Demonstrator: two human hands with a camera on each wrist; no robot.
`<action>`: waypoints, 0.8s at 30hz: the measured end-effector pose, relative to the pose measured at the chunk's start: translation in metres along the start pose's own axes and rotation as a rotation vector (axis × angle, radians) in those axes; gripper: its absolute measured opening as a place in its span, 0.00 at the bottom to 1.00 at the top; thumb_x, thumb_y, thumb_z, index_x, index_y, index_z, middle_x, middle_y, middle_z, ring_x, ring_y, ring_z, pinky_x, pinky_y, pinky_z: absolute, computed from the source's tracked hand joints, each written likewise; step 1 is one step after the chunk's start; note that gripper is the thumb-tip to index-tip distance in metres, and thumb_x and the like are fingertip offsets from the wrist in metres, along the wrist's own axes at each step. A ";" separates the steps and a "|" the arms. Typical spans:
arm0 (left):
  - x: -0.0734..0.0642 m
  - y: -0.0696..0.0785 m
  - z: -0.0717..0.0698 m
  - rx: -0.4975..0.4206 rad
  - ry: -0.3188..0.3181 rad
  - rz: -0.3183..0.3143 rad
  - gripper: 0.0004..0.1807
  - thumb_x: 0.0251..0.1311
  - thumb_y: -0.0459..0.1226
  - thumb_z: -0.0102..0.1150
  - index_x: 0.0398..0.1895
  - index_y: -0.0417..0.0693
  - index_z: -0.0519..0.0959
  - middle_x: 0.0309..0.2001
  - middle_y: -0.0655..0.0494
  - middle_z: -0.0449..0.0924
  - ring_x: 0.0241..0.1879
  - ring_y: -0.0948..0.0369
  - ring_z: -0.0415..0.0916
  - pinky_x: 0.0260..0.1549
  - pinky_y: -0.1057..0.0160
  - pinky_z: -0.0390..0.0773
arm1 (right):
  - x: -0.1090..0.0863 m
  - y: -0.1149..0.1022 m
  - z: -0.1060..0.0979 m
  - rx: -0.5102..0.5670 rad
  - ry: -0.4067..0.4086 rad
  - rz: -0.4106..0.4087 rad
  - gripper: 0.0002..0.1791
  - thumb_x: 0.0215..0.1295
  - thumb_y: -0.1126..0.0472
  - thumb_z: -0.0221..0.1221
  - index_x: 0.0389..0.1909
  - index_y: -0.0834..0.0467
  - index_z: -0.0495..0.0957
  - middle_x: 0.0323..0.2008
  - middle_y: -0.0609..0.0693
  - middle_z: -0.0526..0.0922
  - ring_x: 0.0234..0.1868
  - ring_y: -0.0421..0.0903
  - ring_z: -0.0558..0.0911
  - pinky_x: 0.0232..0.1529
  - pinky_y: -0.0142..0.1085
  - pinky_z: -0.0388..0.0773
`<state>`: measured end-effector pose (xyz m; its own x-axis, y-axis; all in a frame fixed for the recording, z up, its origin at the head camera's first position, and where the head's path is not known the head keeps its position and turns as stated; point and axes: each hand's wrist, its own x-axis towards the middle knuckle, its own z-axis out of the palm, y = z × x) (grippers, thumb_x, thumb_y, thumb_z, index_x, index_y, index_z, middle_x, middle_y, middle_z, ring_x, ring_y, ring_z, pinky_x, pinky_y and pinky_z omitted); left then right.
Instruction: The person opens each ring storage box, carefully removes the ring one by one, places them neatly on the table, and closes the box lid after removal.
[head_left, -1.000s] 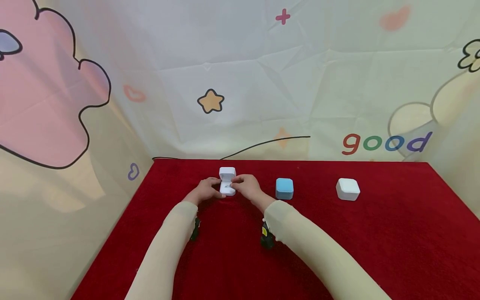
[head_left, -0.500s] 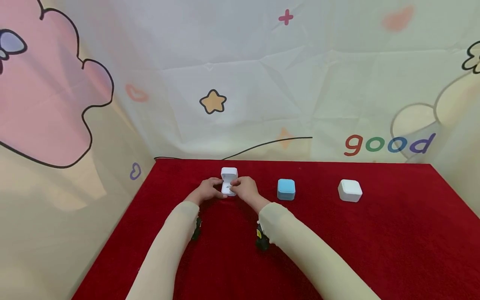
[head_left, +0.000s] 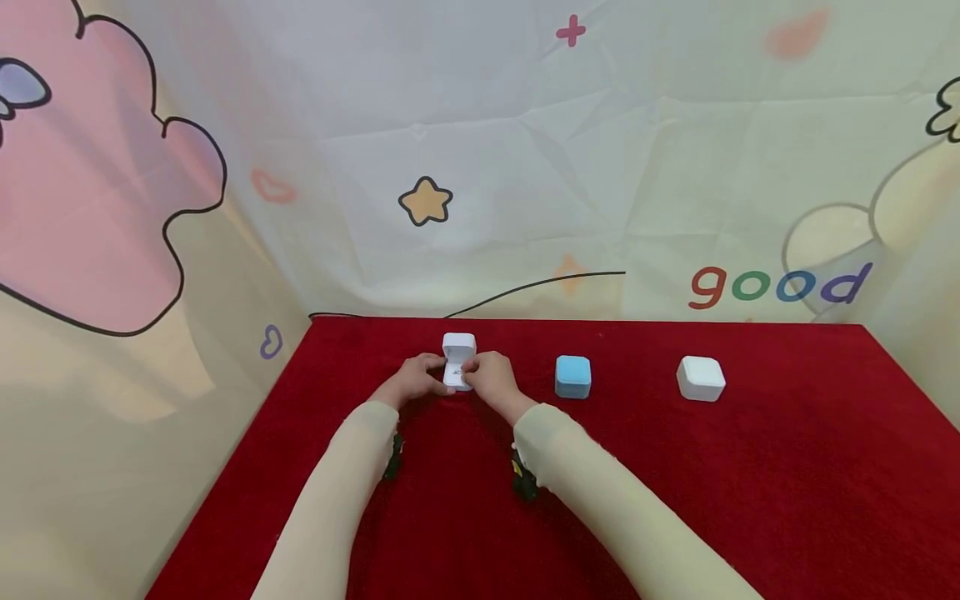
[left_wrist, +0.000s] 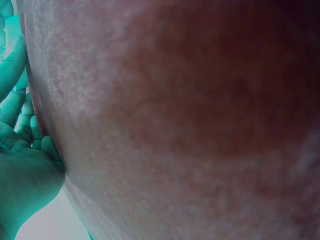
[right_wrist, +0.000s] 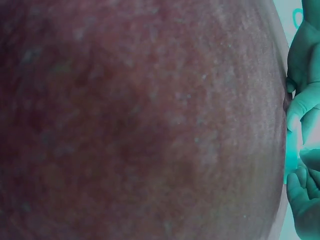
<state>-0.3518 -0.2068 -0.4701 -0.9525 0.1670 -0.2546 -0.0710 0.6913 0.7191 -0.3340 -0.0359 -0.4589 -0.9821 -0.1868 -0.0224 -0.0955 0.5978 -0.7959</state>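
In the head view a small white ring box (head_left: 460, 346) stands with its lid raised, toward the far side of the red cloth. A tiny silvery ring (head_left: 457, 372) shows over its white insert. My left hand (head_left: 411, 379) holds the box from the left, thumb along the front and fingers at the side. From the right my right hand (head_left: 491, 377) reaches into the box, thumb and forefinger pinched at the ring and partly covering it. Both wrist views are mostly filled by a blurred close surface; teal-tinted fingers (right_wrist: 302, 102) show at the right wrist view's edge.
A light blue box (head_left: 573, 377) with its lid down sits just right of my right hand. Farther right is a white closed box (head_left: 701, 379). Red cloth (head_left: 450, 517) covers the table, and a printed curtain (head_left: 510, 200) hangs behind it.
My right hand has shifted slightly lower at the box, and its wrist has swung a little left. The left hand keeps its hold; the whole view shifted slightly.
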 end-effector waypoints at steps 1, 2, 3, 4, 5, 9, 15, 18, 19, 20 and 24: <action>0.000 0.000 0.000 0.000 0.000 0.000 0.37 0.62 0.33 0.67 0.74 0.35 0.66 0.76 0.38 0.64 0.78 0.43 0.57 0.76 0.47 0.63 | 0.000 0.000 0.000 -0.006 0.003 -0.005 0.10 0.68 0.68 0.61 0.46 0.66 0.88 0.48 0.59 0.90 0.51 0.53 0.84 0.51 0.39 0.84; 0.001 -0.001 0.000 -0.001 0.000 0.000 0.37 0.62 0.33 0.67 0.74 0.36 0.66 0.76 0.38 0.64 0.78 0.44 0.57 0.77 0.47 0.63 | 0.000 0.000 0.001 -0.009 0.006 -0.007 0.10 0.68 0.69 0.61 0.45 0.66 0.88 0.48 0.59 0.90 0.50 0.53 0.84 0.51 0.40 0.84; 0.001 -0.001 0.000 0.001 0.001 0.001 0.37 0.62 0.33 0.68 0.74 0.35 0.66 0.76 0.38 0.64 0.78 0.44 0.57 0.77 0.47 0.63 | 0.000 0.000 0.001 -0.016 0.008 -0.009 0.10 0.68 0.69 0.61 0.45 0.66 0.88 0.47 0.59 0.90 0.50 0.53 0.84 0.50 0.39 0.84; 0.000 -0.001 0.000 -0.002 0.001 0.000 0.37 0.62 0.33 0.68 0.74 0.35 0.67 0.76 0.38 0.64 0.78 0.44 0.57 0.77 0.47 0.63 | 0.000 0.000 0.001 -0.020 0.009 -0.010 0.10 0.68 0.69 0.61 0.45 0.66 0.88 0.47 0.59 0.90 0.49 0.53 0.84 0.49 0.39 0.83; 0.000 -0.001 0.000 -0.002 0.001 0.000 0.37 0.62 0.33 0.68 0.74 0.35 0.67 0.76 0.38 0.64 0.78 0.44 0.57 0.77 0.47 0.63 | 0.000 0.000 0.002 -0.026 0.010 -0.011 0.10 0.68 0.69 0.61 0.44 0.66 0.88 0.47 0.59 0.90 0.48 0.52 0.84 0.48 0.38 0.83; -0.002 0.000 0.000 0.002 0.004 0.003 0.37 0.62 0.32 0.68 0.73 0.35 0.67 0.76 0.38 0.64 0.78 0.44 0.58 0.77 0.47 0.63 | 0.001 -0.001 0.002 -0.040 0.008 -0.006 0.09 0.68 0.69 0.61 0.44 0.66 0.89 0.46 0.59 0.90 0.47 0.52 0.83 0.46 0.36 0.83; -0.004 0.002 -0.001 0.006 -0.006 -0.003 0.37 0.62 0.33 0.68 0.74 0.36 0.67 0.76 0.39 0.64 0.77 0.44 0.58 0.77 0.46 0.63 | 0.002 -0.005 0.000 -0.050 0.011 0.014 0.09 0.68 0.69 0.61 0.42 0.66 0.89 0.46 0.60 0.90 0.49 0.52 0.83 0.46 0.37 0.84; -0.002 0.001 -0.002 -0.002 -0.016 -0.003 0.37 0.61 0.34 0.68 0.74 0.37 0.68 0.77 0.39 0.63 0.77 0.44 0.58 0.77 0.46 0.63 | 0.003 -0.006 0.000 -0.057 0.010 0.028 0.08 0.67 0.69 0.62 0.41 0.65 0.89 0.46 0.59 0.90 0.48 0.52 0.83 0.44 0.35 0.83; -0.001 0.000 -0.002 -0.004 -0.018 -0.004 0.37 0.61 0.34 0.69 0.74 0.37 0.68 0.77 0.40 0.63 0.77 0.44 0.58 0.77 0.47 0.63 | 0.003 -0.007 0.000 -0.058 0.010 0.031 0.08 0.67 0.69 0.62 0.40 0.65 0.89 0.45 0.59 0.90 0.48 0.51 0.83 0.42 0.34 0.83; 0.001 -0.001 -0.002 -0.006 -0.019 -0.005 0.37 0.60 0.34 0.69 0.74 0.37 0.68 0.77 0.40 0.64 0.77 0.44 0.57 0.77 0.47 0.63 | 0.004 -0.007 -0.001 -0.061 0.011 0.029 0.08 0.67 0.70 0.62 0.40 0.66 0.89 0.44 0.59 0.90 0.46 0.51 0.83 0.41 0.33 0.82; 0.003 -0.003 -0.003 0.014 -0.012 0.011 0.38 0.58 0.37 0.72 0.73 0.39 0.70 0.75 0.40 0.66 0.76 0.44 0.60 0.74 0.48 0.67 | 0.005 -0.008 -0.001 -0.079 0.012 0.031 0.08 0.67 0.70 0.61 0.38 0.66 0.89 0.42 0.59 0.90 0.41 0.48 0.81 0.36 0.30 0.77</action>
<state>-0.3551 -0.2105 -0.4713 -0.9495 0.1835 -0.2546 -0.0559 0.6993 0.7126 -0.3387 -0.0415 -0.4519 -0.9867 -0.1580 -0.0383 -0.0771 0.6626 -0.7450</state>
